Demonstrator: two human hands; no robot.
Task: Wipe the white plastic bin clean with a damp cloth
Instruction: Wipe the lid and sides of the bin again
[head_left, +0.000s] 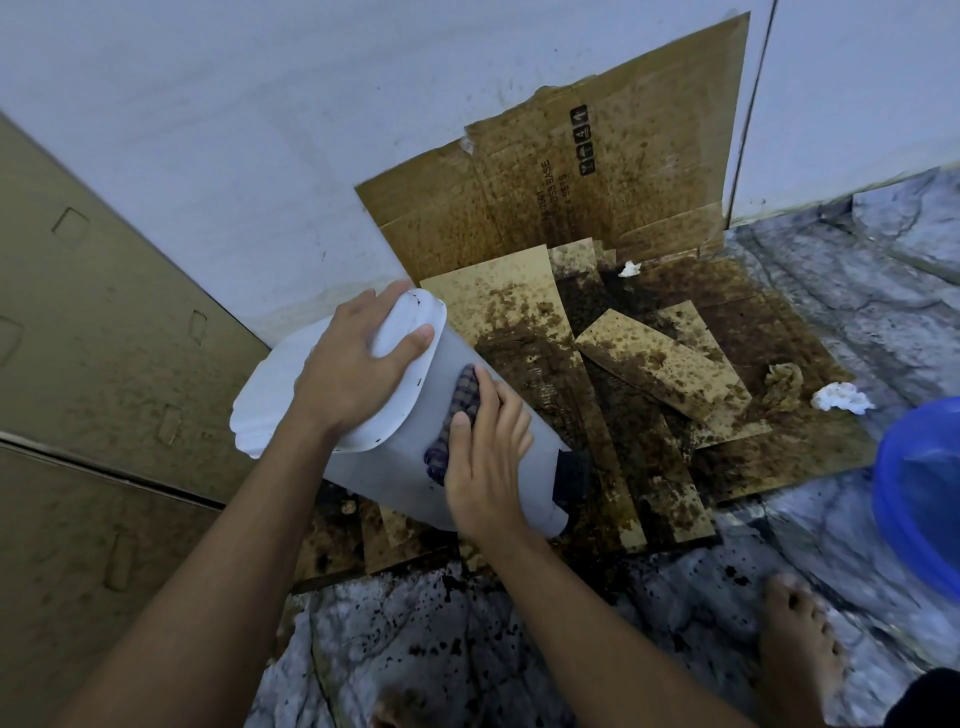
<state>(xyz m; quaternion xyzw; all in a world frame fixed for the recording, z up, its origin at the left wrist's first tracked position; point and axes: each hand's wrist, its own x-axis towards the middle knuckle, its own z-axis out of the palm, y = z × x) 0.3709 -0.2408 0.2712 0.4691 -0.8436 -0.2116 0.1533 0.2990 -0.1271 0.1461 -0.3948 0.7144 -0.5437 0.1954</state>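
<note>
The white plastic bin (395, 467) is tilted over stained cardboard, its lid end toward the upper left and its base, with a black pedal (570, 475), toward the lower right. My left hand (348, 374) grips the lid end, thumb over the rim. My right hand (485, 457) presses a dark checked cloth (457, 410) flat against the bin's side wall. Part of the cloth is hidden under my fingers.
Dirty, dark-spotted cardboard (649, 374) covers the floor and leans on the white wall. Crumpled tissues (841, 399) lie on it. A blue basin (919, 499) stands at the right edge. A brown panelled door (104, 364) is at the left. My bare foot (800, 644) rests on the spattered marble floor.
</note>
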